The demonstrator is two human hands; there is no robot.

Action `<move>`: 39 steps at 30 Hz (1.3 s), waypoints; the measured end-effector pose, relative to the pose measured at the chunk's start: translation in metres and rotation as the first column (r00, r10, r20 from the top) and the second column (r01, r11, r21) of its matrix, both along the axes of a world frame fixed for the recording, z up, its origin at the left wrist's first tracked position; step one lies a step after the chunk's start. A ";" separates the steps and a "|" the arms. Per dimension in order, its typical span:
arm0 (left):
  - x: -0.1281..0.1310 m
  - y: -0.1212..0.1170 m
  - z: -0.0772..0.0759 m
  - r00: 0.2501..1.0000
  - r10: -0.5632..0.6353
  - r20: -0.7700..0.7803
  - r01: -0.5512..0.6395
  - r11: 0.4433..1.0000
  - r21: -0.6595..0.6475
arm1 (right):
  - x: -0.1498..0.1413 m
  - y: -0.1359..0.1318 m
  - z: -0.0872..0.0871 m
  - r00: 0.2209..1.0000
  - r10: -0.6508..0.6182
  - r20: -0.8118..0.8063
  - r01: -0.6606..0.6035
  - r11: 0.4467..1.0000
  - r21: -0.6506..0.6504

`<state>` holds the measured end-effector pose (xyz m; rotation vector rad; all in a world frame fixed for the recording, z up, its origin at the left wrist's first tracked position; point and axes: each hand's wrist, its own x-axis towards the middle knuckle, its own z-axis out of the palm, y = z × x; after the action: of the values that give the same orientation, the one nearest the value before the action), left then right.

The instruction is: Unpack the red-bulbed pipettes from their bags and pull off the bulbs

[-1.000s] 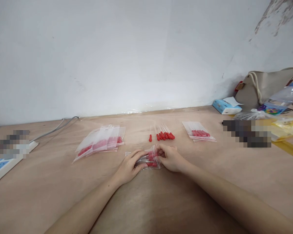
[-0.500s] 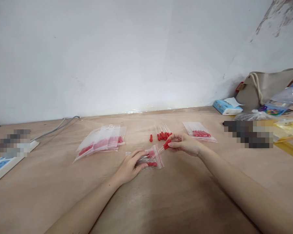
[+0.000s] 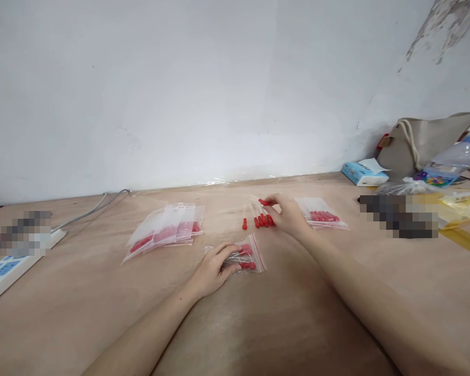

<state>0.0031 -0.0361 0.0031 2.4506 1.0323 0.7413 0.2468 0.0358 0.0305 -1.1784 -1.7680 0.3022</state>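
Left hand: our left hand lies low at the middle, thumb and fingers spread over a zip bag; its grip is on that bag, holding it flat against the wooden worktop.
Zip bag: clear, with a red line along its right-hand edge; through the plastic we see red bulbs, partly covered by our fingers.
Right hand: our right hand is over the loose row, its grip pinched on a raised dropper by the red bulb; we cannot tell whether more than one is held.
Loose row: red-bulbed droppers lie side by side, thin pale stems towards the wall; our right hand hides the right end.
Single dropper: one dropper lies just left of the row, apart from it.
Left pile: overlapping filled bags with red bulbs inside.
Right pile: more filled bags, just beyond our right hand.
Far left: a power strip and a grey cable.
Far right: we see a blue tissue pack, a beige bag, a clear bottle and yellow packaging.
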 end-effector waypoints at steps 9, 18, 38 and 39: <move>-0.001 0.001 -0.002 1.000 -0.010 -0.004 0.010 0.999 -0.035 | -0.021 0.010 -0.028 0.779 0.062 0.623 -0.142 0.987 0.080; 0.000 -0.001 0.000 1.000 -0.008 -0.003 0.008 1.000 -0.026 | -0.013 -0.005 -0.020 0.771 0.077 0.633 -0.141 0.989 0.050; -0.001 -0.001 0.003 1.000 -0.017 -0.026 0.017 1.000 0.006 | -0.019 -0.052 -0.035 0.907 0.243 0.345 -0.191 0.966 -0.176; -0.001 -0.001 0.003 0.999 -0.031 -0.027 0.031 1.000 0.005 | -0.021 -0.053 -0.035 0.902 0.248 0.354 -0.191 0.964 -0.187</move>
<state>0.0025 -0.0376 0.0063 2.4820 1.0014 0.7047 0.2261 -0.0173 -0.0041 -1.1989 -2.2567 0.3642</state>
